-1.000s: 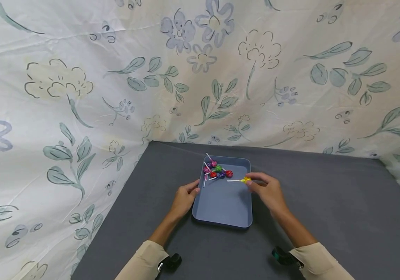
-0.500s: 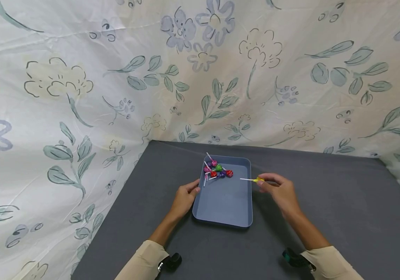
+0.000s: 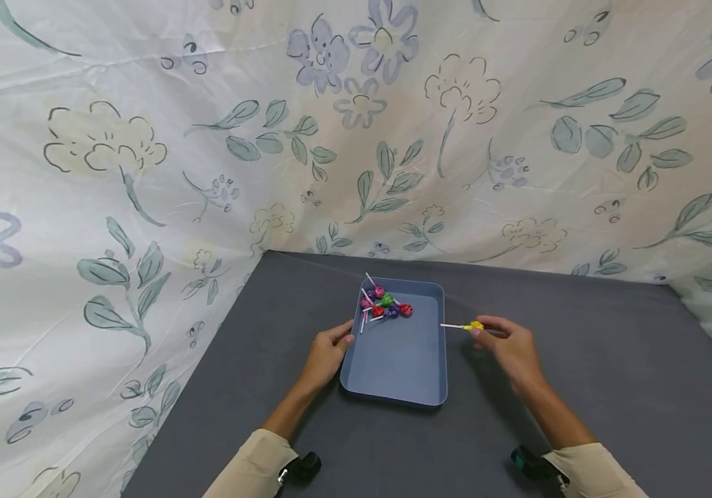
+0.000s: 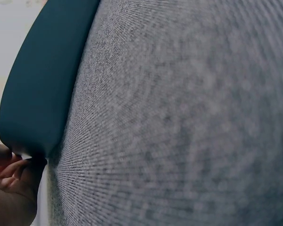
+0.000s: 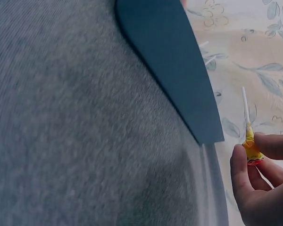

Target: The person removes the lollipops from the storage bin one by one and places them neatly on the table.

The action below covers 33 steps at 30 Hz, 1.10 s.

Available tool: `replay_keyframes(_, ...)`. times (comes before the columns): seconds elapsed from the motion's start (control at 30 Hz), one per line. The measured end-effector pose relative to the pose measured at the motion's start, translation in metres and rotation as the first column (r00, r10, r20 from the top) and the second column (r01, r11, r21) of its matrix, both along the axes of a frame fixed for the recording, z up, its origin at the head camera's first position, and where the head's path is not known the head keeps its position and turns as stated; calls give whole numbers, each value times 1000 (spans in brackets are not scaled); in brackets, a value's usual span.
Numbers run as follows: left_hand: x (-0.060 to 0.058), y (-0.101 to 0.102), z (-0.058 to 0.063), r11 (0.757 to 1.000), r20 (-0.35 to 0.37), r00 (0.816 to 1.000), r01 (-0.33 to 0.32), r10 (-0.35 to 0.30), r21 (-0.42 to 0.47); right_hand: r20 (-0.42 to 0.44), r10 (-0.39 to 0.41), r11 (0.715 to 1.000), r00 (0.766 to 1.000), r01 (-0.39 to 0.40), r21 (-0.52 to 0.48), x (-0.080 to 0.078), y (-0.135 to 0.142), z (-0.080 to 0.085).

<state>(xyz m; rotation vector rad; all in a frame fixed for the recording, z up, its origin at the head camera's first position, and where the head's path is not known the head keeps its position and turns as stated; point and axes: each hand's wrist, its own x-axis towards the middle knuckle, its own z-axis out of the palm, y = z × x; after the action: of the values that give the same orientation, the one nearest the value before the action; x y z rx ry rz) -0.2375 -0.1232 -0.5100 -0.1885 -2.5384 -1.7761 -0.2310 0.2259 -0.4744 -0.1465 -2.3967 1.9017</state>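
A yellow-wrapped lollipop [image 3: 475, 326] is pinched by its candy end between the thumb and fingers of my right hand [image 3: 514, 347], just right of the blue-grey tray [image 3: 393, 373]. Its white stick points left, its tip by the tray's right rim. The right wrist view shows the lollipop [image 5: 253, 149] stick-up, apart from the tray wall [image 5: 179, 70]. My left hand [image 3: 324, 356] holds the tray's left side, with its thumb near the rim; its fingers [image 4: 12, 176] are partly hidden at the tray's edge. Several lollipops [image 3: 385, 302] in pink, purple, green and red wrappers lie in the tray's far left corner.
A dark grey cloth [image 3: 605, 373] covers the table under the tray. Behind and to the left hangs a white floral curtain [image 3: 206, 173]. One stick [image 3: 371, 279] sticks out past the tray's far left rim.
My right hand has carried the yellow lollipop rightward from above the tray to beyond its right rim. My left hand stays at the tray's left side. The other lollipops lie as before.
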Motion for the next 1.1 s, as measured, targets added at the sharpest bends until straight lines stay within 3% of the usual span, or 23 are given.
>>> replay_keyframes(1.1, 0, 0, 1, 1000, 7, 1000, -12, 12, -8, 0, -78, 991, 997, 77, 110, 4, 48, -18)
